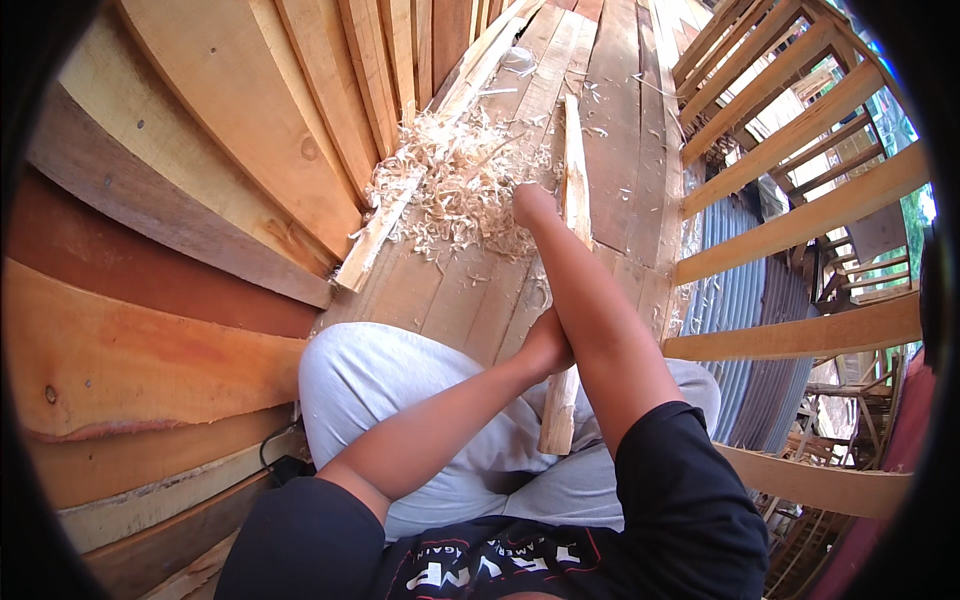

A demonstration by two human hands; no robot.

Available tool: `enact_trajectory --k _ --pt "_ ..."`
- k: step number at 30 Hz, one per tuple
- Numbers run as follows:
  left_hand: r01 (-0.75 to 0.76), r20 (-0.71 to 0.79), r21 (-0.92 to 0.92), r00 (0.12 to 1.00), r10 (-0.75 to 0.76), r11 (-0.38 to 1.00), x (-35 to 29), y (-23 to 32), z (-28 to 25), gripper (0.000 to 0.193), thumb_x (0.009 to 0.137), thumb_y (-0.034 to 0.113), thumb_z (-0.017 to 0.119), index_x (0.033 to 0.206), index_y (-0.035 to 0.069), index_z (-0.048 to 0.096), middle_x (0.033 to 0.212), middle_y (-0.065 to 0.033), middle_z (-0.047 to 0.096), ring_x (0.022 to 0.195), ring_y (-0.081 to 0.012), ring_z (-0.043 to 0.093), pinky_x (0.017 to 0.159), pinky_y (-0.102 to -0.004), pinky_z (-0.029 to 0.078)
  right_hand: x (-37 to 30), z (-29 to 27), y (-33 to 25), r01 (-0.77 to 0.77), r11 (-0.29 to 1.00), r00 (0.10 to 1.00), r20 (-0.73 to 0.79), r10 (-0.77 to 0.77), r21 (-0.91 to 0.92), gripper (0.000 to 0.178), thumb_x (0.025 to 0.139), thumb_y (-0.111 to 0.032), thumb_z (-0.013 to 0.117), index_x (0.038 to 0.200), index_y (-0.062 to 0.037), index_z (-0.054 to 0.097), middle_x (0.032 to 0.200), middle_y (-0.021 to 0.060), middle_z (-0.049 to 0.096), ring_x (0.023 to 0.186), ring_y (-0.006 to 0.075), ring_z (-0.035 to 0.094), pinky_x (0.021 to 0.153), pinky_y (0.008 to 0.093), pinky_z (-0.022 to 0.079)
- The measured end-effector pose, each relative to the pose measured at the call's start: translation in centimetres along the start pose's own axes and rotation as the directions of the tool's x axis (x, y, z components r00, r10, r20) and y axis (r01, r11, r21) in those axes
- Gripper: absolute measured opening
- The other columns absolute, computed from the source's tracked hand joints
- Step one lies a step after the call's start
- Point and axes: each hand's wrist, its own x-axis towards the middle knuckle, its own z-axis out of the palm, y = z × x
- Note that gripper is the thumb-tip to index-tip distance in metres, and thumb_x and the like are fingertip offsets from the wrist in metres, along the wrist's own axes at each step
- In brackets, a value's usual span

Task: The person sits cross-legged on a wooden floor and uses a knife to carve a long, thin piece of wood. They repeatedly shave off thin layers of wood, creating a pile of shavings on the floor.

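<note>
Clearly, the wooden stick (575, 190) is the thing in play: its near end rests over the lap of the grey trousers (370, 365), and its far end reaches forward above the plank floor (622, 160). The right forearm (600, 290) crosses over the stick, putting the right hand (535, 205) just to its left, at the edge of the pile of shavings (465, 185); that hand looks rounded, but its fingers are turned away, so I cannot tell whether they are spread or pinching something. The left hand (546, 345) sits lower down, at the stick and partly tucked under the right forearm, and its grip is hidden too. As I judge it, the crossed arms are the weak point: if the right hand holds a blade, which I cannot see, a slip could bring the edge toward the left wrist or the legs. The stick could also roll or skid, since soft cloth makes a poor rest for it. Loose curls may hide its surface or slide underfoot, and a wide swing leftward could knock the second piece of wood (383, 230) lying by the wall planks (230, 90)
</note>
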Motion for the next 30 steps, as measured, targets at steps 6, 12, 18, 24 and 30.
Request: enact_trajectory --k 6,12,18,24,30 --pt "0.032 -0.059 0.052 0.998 -0.029 0.998 -1.0 1.6 0.0 0.097 0.086 0.021 0.067 0.151 -0.004 -0.001 0.130 -0.0315 0.054 0.120 -0.0415 0.055 0.098 -0.0412 0.046 0.6 -5.3 -0.9 -0.074 0.997 0.983 0.170 0.074 -0.006 0.034 0.077 -0.016 0.064 0.106 0.0001 0.070 0.110 0.0204 0.069 0.105 0.0334 0.067 0.088 0.0389 0.055" --pt "0.100 -0.096 0.162 0.992 -0.085 0.982 -1.6 3.3 -0.4 0.102 0.084 0.016 0.067 0.150 -0.008 -0.006 0.131 -0.0345 0.051 0.121 -0.0420 0.054 0.102 -0.0403 0.044 1.2 -12.3 -1.3 0.068 0.985 0.995 0.080 -0.056 -0.157 0.030 0.077 -0.018 0.059 0.095 0.0004 0.073 0.108 0.0207 0.069 0.102 0.0334 0.067 0.087 0.0385 0.054" --pt "0.029 -0.204 0.110 0.979 -0.006 0.994 -2.0 3.4 -0.9 0.091 0.082 0.012 0.067 0.151 -0.006 0.010 0.134 -0.0326 0.050 0.124 -0.0406 0.053 0.104 -0.0402 0.042 -1.7 -16.9 0.4 0.107 0.949 0.994 0.048 -0.098 -0.296 0.031 0.080 -0.019 0.060 0.103 -0.0022 0.071 0.103 0.0202 0.070 0.097 0.0366 0.068 0.081 0.0429 0.055" --pt "-0.011 -0.134 -0.227 0.991 -0.020 0.974 -3.3 5.8 -2.4 0.083 0.080 0.005 0.070 0.150 0.001 0.024 0.131 -0.0201 0.052 0.120 -0.0266 0.054 0.099 -0.0378 0.045 -8.1 -17.5 3.2 0.027 0.949 0.974 -0.207 -0.097 -0.315 0.019 0.081 -0.008 0.059 0.096 -0.0027 0.068 0.093 0.0155 0.071 0.091 0.0342 0.069 0.073 0.0446 0.055" --pt "0.017 -0.167 -0.463 0.980 -0.105 0.886 -3.4 6.0 -2.9 0.067 0.077 0.010 0.076 0.135 0.001 0.045 0.106 -0.0086 0.062 0.090 -0.0154 0.063 0.079 -0.0325 0.053 -11.7 -17.1 6.6 0.035 0.999 0.942 -0.331 -0.047 -0.041 0.030 0.083 -0.006 0.057 0.112 0.0002 0.056 0.097 0.0213 0.068 0.094 0.0376 0.066 0.077 0.0464 0.052"
